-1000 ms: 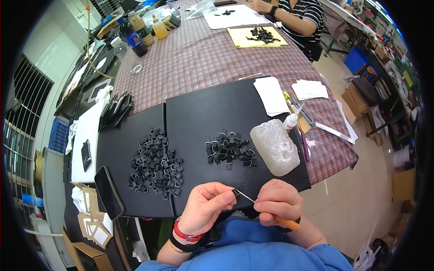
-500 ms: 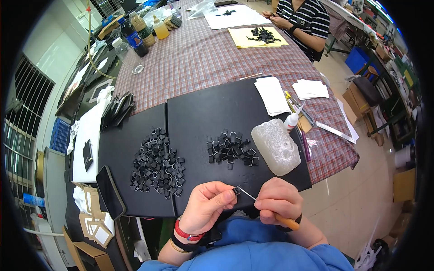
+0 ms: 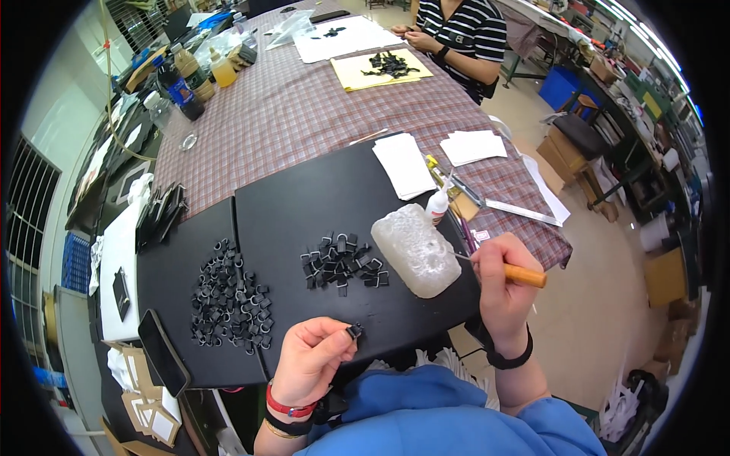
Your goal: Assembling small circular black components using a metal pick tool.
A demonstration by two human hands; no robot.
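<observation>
Change: hands, together earlier, have parted.
Left hand (image 3: 310, 361): pinching clip (image 3: 353, 331), 6 o'clock on mat (image 3: 304, 209).
Right hand (image 3: 502, 285): gripping tool (image 3: 523, 274), tip at lump (image 3: 416, 249), 3 o'clock.
Meaning: probably reloading the tip.

the small black clip (image 3: 354, 330) in the left hand (image 3: 313, 357) is too small to make out. the tool (image 3: 502, 267) tip vanishes against the translucent lump (image 3: 416, 249); the right hand (image 3: 500, 285) hides its handle's middle.
</observation>
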